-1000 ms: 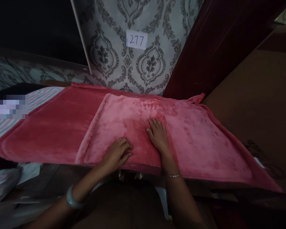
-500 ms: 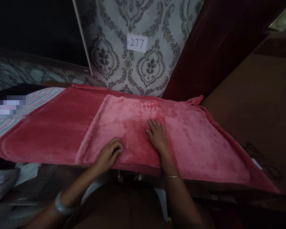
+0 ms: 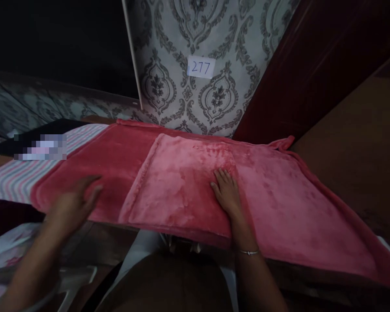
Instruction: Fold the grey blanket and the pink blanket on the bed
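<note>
A red-pink plush blanket (image 3: 182, 182) lies spread over a long table, with a lighter folded layer across its middle and right side. My right hand (image 3: 226, 188) rests flat on the folded part, fingers outstretched. Over the darker red left part is my left hand (image 3: 74, 203), blurred by motion, its thumb and fingers apart with nothing between them. Whether it touches the fabric I cannot tell. A striped cloth (image 3: 16, 177) in white, pink and grey shows beyond the blanket's left edge.
Behind the table, a patterned wall carries a paper label (image 3: 200, 67) reading 277. A dark screen (image 3: 61, 47) hangs at the upper left. At the right stands a brown board (image 3: 354, 143). A plastic bag (image 3: 11, 247) is at the lower left.
My left hand has moved left, from the folded layer to over the darker red part, and its fingers have spread. My right hand stays on the fold. The view has shifted left.
</note>
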Available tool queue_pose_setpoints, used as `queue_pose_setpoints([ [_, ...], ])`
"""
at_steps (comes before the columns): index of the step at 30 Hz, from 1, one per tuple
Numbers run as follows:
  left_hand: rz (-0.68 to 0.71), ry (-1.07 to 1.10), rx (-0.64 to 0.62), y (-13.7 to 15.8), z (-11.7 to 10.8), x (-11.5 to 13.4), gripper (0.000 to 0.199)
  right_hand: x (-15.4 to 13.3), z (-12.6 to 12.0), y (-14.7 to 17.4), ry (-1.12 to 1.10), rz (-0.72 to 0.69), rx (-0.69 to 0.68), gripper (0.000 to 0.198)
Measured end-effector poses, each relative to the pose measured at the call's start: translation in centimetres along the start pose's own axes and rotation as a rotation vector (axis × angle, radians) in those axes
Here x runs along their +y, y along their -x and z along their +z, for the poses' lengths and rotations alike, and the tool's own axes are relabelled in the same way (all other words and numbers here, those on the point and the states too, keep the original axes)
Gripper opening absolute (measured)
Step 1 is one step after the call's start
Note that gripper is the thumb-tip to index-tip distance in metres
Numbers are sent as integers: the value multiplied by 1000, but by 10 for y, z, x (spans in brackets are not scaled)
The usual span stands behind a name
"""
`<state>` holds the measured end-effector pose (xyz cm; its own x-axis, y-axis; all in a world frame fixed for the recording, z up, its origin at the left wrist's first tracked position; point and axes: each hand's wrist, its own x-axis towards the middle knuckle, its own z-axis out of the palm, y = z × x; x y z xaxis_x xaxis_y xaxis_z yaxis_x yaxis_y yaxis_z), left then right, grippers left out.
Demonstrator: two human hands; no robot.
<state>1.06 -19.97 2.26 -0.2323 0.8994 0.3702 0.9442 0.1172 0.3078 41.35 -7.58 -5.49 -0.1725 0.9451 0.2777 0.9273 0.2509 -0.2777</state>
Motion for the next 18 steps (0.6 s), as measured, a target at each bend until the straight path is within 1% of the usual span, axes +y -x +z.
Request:
queue_pose_setpoints([
  [1, 81, 40, -37, -2, 8, 13, 60, 0, 0, 0, 3, 0, 2, 56],
  [3, 340, 74, -109, -5, 30, 41, 66, -1, 0, 1, 9, 5, 2, 55],
  [4, 460, 65, -150, -6, 42, 54, 66, -1, -1, 1, 11, 3, 2, 55],
  [5, 548, 49, -178, -7, 54, 65, 63, -1, -1, 1, 12, 0, 1, 55],
  [6, 600, 29, -191, -6, 66, 72, 61, -2, -1, 1, 11, -4, 2, 55],
  [7, 622, 9, -196, -6, 77, 75, 59, -2, -1, 1, 8, -9, 3, 55],
  [9, 613, -23, -168, -3, 95, 71, 56, -3, -1, 0, 0, -17, 0, 55],
  [11, 604, -38, -138, 1, 105, 57, 56, -5, -3, -1, -7, -8, -2, 54],
  [15, 644, 14, -83, 1, 112, 20, 58, -13, -11, -2, -29, 5, -18, 54],
  [18, 661, 71, -16, -4, 115, -3, 54, -18, -17, -4, -59, 33, -42, 54],
])
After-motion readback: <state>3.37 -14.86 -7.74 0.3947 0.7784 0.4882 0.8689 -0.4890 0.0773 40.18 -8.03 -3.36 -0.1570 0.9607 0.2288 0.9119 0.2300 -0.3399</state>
